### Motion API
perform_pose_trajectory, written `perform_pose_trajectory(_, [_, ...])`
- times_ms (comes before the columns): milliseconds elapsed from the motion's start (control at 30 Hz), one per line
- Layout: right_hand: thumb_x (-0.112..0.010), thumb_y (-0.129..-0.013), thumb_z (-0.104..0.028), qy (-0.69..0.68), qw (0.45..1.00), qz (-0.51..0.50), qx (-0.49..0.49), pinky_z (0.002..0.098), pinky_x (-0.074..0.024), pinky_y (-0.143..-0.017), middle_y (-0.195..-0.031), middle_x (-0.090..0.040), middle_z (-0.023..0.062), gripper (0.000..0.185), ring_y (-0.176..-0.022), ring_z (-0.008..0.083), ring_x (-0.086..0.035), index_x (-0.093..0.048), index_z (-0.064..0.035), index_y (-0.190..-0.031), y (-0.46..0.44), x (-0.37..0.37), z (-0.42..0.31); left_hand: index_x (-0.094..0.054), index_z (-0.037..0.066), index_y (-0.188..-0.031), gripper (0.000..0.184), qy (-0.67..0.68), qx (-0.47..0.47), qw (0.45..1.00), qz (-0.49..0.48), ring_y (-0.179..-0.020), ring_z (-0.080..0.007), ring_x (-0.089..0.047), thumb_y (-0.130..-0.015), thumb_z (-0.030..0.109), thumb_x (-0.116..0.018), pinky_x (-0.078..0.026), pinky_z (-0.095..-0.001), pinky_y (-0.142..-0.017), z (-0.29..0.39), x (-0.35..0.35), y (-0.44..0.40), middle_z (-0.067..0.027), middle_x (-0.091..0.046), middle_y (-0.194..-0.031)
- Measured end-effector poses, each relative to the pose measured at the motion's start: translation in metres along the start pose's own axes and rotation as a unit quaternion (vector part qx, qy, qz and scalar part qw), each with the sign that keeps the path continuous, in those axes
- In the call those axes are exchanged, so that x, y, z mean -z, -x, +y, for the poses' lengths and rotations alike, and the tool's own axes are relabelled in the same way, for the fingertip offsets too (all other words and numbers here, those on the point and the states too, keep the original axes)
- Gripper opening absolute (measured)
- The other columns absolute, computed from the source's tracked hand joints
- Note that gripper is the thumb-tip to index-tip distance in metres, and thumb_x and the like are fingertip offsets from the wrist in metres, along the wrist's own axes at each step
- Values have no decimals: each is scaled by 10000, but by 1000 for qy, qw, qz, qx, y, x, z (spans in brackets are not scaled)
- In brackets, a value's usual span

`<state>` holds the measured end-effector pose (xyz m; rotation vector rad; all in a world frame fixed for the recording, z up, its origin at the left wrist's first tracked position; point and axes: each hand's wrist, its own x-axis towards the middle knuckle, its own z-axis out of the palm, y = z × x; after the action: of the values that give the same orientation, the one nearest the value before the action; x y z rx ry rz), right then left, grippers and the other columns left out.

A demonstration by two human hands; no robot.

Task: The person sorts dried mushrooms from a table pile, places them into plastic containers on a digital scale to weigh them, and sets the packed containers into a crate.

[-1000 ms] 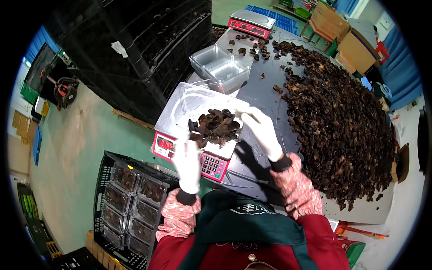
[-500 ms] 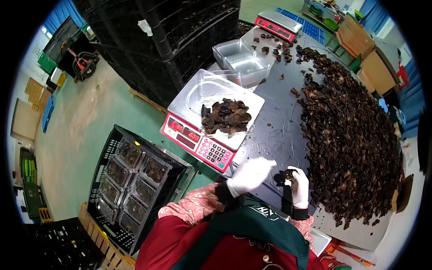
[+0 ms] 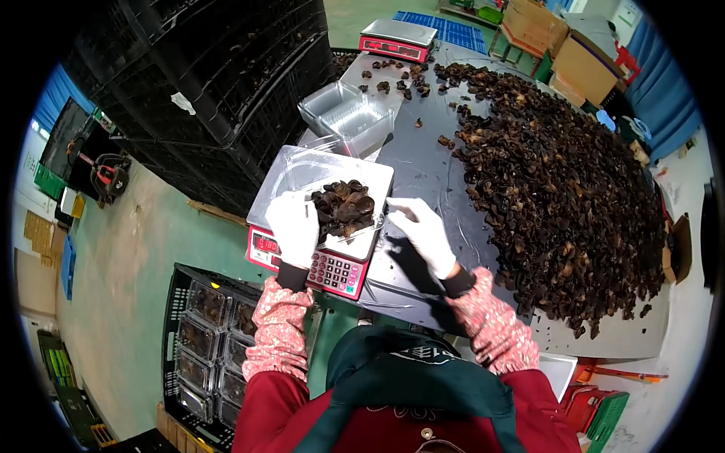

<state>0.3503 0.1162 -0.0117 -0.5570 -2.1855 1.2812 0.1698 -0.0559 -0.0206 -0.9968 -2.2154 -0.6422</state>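
A clear plastic box (image 3: pixel 368 231) holding dark wood ear mushrooms (image 3: pixel 344 208) rests on the metal pan of a red-and-white digital scale (image 3: pixel 338 273). My left hand (image 3: pixel 296 229), in a white glove, is at the box's left side with its fingers stretched out; whether they touch the wall is unclear. On the other side, my right hand (image 3: pixel 424 232), also gloved, reaches toward the box's right edge. Its thumb and fingers are apart, with nothing visible between them. The box's clear lid stands open behind the mushrooms.
Stacked clear boxes (image 3: pixel 349 121) stand behind the scale. A large mushroom heap (image 3: pixel 563 196) covers the table's right side. A second scale (image 3: pixel 396 39) is at the far end. Tall black crates (image 3: pixel 204 98) rise at left; a black crate (image 3: pixel 175 332) of filled boxes sits lower left.
Both hands have moved from the table's near edge up to the two sides of the box. My right hand no longer has the dark mushroom piece at its fingertips. The view has shifted.
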Motion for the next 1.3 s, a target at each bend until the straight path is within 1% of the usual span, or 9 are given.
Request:
perform_pose_trajectory(267, [-707, -851, -201, 135, 990, -14, 20, 318, -516, -697, -899, -598, 73, 168, -756, 218, -632, -633, -78, -936, -26, -32, -3, -657, 95, -908, 275, 247, -46, 959, -128, -1324, -376, -405, -717, 222, -809, -290, -520, -1089, 29, 28, 7, -107, -589, -1200])
perform_pose_trajectory(433, [-683, -904, -178, -256, 957, -70, -120, 200, -383, -569, -714, -592, -21, 121, -620, 46, -515, -646, -63, -901, -25, -12, -1, -619, 37, -835, 192, 268, -51, 950, -150, -1190, -380, -516, -729, 99, -766, -413, -460, -997, 20, 10, 16, -139, -607, -1103])
perform_pose_trajectory(667, [-636, -921, -161, -331, 918, -31, -216, 199, -332, -499, -697, -529, -29, 112, -567, 48, -444, -615, -54, -942, 48, 44, 20, -594, 44, -842, 121, 232, -52, 963, -124, -1061, -372, -566, -760, 27, -681, -439, -457, -943, 17, -3, 22, -133, -615, -1050])
perform_pose_trajectory(767, [-631, -901, -88, -336, 906, 24, -254, 202, -450, -647, -802, -610, -6, 165, -662, 53, -528, -631, -23, -1052, 79, 67, 58, -619, 77, -871, 148, 197, -42, 972, -124, -1182, -359, -523, -754, 71, -709, -373, -485, -1030, 24, 19, 18, -116, -610, -1122])
perform_pose_trajectory(833, [-606, -891, -57, -282, 930, 60, -227, 210, -451, -618, -866, -646, 14, 199, -669, 61, -540, -643, -14, -1081, 92, 77, 88, -643, 107, -900, 171, 183, -56, 975, -116, -1301, -344, -446, -753, 113, -730, -259, -517, -1116, 35, 32, 15, -88, -601, -1192])
perform_pose_trajectory(933, [-586, -890, -47, -270, 920, 75, -276, 213, -448, -599, -884, -659, 19, 183, -664, 66, -540, -660, -18, -1055, 102, 93, 111, -648, 86, -895, 125, 260, -30, 965, 10, -1110, -328, -565, -780, 78, -697, -410, -460, -981, 80, 50, 26, -105, -641, -1063])
perform_pose_trajectory(1000, [-561, -881, -23, -147, 951, 75, -261, 252, -471, -640, -894, -669, 42, 166, -704, 103, -579, -676, -32, -1000, 105, 99, 116, -653, 53, -903, 107, 425, 3, 893, -149, -912, -308, -618, -804, 67, -693, -473, -424, -845, 112, 55, 50, -108, -653, -925])
perform_pose_trajectory(1100, [-563, -845, -14, 160, 972, 128, -117, 333, -489, -775, -930, -648, 98, 178, -833, 228, -613, -662, -33, -993, 113, 106, 146, -658, 5, -916, 102, 496, -139, 848, -128, -806, -292, -623, -835, 57, -692, -494, -387, -759, 165, 40, 97, -107, -647, -853])
perform_pose_trajectory(1300, [-655, -804, -110, 470, 881, 30, -52, 455, -422, -964, -1200, -601, 78, 268, -1209, 305, -499, -652, -90, -1071, 103, 120, 168, -697, -16, -914, 126, 390, -155, 907, -35, -774, -276, -653, -796, 14, -731, -534, -346, -691, 139, 50, 114, -107, -664, -851])
